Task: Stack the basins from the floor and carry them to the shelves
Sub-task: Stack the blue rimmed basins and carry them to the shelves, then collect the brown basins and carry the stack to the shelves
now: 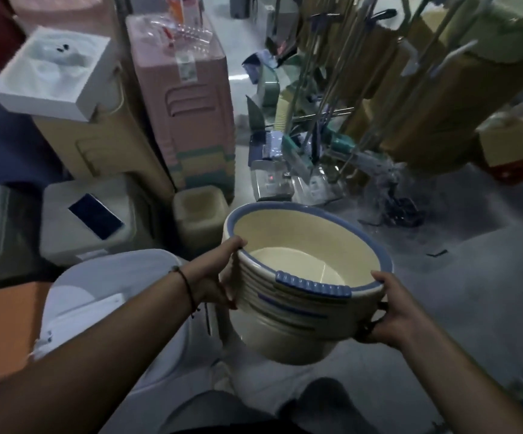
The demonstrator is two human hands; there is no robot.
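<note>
Carrying a nested stack of cream basins [297, 296] with blue rims, held clear of the floor [441, 277], the person risks a slip: the grips sit only at the rims, so a tilt could let the lower basins slide out. The left hand [213, 274] has its thumb hooked over the rim, fingers clamped on the ribbed wall. The right hand [391, 311] clasps the opposite rim, thumb on top, fingers curled underneath. Both forearms reach forward.

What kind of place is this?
Probably a household-goods shop or storeroom: tall nested pink plastic stools, bundled mops and cardboard boxes crowd the floor around the stacked basins.
</note>
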